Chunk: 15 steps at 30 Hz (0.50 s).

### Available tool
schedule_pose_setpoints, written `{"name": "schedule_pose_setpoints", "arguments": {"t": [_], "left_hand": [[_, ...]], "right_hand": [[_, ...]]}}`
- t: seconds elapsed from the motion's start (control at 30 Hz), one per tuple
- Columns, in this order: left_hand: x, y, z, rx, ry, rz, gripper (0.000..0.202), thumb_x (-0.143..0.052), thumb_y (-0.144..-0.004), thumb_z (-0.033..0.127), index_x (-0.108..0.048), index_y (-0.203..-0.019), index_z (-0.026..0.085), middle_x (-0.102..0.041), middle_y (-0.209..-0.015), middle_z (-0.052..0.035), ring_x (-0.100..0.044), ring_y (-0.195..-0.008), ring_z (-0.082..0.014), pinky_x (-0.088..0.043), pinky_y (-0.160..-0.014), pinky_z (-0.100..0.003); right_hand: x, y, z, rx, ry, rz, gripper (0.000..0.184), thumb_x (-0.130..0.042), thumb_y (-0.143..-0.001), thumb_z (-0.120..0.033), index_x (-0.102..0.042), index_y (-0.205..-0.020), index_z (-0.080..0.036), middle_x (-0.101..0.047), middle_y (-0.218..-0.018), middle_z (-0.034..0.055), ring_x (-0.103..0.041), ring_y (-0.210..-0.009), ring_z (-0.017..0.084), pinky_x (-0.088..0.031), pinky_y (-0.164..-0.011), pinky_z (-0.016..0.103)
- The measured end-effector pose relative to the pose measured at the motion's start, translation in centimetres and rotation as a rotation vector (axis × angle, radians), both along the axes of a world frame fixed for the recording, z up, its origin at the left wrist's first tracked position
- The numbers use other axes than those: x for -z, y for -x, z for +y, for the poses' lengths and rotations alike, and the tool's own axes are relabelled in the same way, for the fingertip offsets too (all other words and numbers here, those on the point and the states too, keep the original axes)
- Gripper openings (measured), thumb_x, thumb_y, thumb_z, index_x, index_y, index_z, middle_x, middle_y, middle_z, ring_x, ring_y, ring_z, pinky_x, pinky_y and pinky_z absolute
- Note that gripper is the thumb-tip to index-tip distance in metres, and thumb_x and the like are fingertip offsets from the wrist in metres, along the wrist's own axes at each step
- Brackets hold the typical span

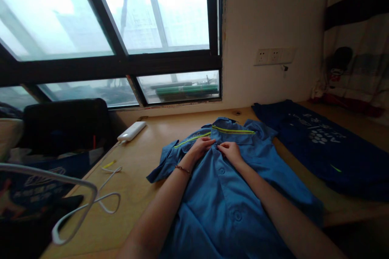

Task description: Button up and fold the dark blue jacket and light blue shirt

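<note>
A blue short-sleeved shirt (209,198) with yellow-green piping across the chest lies front up on the wooden table, its collar toward the window. My left hand (201,145) pinches the front placket at chest height, and a bracelet circles that wrist. Close by on the right, my right hand (230,151) pinches the same placket; the small button between the fingertips is mostly hidden. Lower down the front, a button (221,171) and another button (237,215) sit on the placket, both fastened as far as I can see.
Dark blue folded cloth with white print (322,141) covers the table's right side. On the left are a white power bank (131,131) and its looping white cable (91,194). A black bag (67,125) stands beyond the left edge. Wall sockets (274,56) are behind.
</note>
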State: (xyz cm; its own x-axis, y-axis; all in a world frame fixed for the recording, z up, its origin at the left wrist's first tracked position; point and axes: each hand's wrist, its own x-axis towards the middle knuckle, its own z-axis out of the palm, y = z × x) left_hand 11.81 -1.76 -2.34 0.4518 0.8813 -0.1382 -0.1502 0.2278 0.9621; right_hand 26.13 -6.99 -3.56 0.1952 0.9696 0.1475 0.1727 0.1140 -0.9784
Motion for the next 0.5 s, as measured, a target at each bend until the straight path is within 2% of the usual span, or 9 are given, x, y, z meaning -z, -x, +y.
{"name": "schedule_pose_setpoints", "arguments": {"t": [0.1,0.27,0.33,0.5], "left_hand": [[0.29,0.43,0.30,0.037,0.037,0.028,0.030,-0.073,-0.058,0.020,-0.044,-0.064,0.014,-0.046,-0.055,0.0063,-0.047,-0.048,-0.0035,-0.040,-0.049,-0.016],[0.47,0.54,0.39,0.099,0.031,0.009,0.027,-0.072,-0.059,0.018,-0.046,-0.066,0.013,-0.050,-0.059,0.0041,-0.051,-0.051,-0.0047,-0.041,-0.051,-0.017],[0.50,0.44,0.30,0.102,0.012,-0.002,0.028,-0.072,-0.060,0.022,-0.046,-0.064,0.012,-0.050,-0.056,0.0042,-0.049,-0.048,-0.0045,-0.039,-0.048,-0.017],[0.48,0.37,0.09,0.081,-0.020,0.024,0.030,-0.072,-0.059,0.028,-0.047,-0.062,0.012,-0.047,-0.051,0.0048,-0.043,-0.042,-0.0035,-0.032,-0.043,-0.017]], "right_hand": [[0.12,0.23,0.27,-0.070,0.112,0.193,0.016,-0.064,-0.057,-0.028,-0.061,-0.053,-0.013,-0.057,-0.044,-0.0009,-0.043,-0.033,0.007,-0.031,-0.034,0.017],[-0.08,0.64,0.07,-0.091,0.125,0.375,0.019,-0.065,-0.056,-0.032,-0.057,-0.055,-0.014,-0.052,-0.040,-0.0034,-0.040,-0.032,0.005,-0.028,-0.032,0.016],[-0.27,0.73,-0.13,-0.094,0.073,0.343,0.018,-0.064,-0.057,-0.032,-0.058,-0.057,-0.015,-0.051,-0.039,-0.0038,-0.039,-0.031,0.005,-0.027,-0.031,0.016],[-0.53,0.82,-0.41,-0.038,0.022,0.093,0.019,-0.066,-0.057,-0.032,-0.059,-0.054,-0.015,-0.050,-0.037,-0.0028,-0.040,-0.030,0.007,-0.026,-0.030,0.018]]}}
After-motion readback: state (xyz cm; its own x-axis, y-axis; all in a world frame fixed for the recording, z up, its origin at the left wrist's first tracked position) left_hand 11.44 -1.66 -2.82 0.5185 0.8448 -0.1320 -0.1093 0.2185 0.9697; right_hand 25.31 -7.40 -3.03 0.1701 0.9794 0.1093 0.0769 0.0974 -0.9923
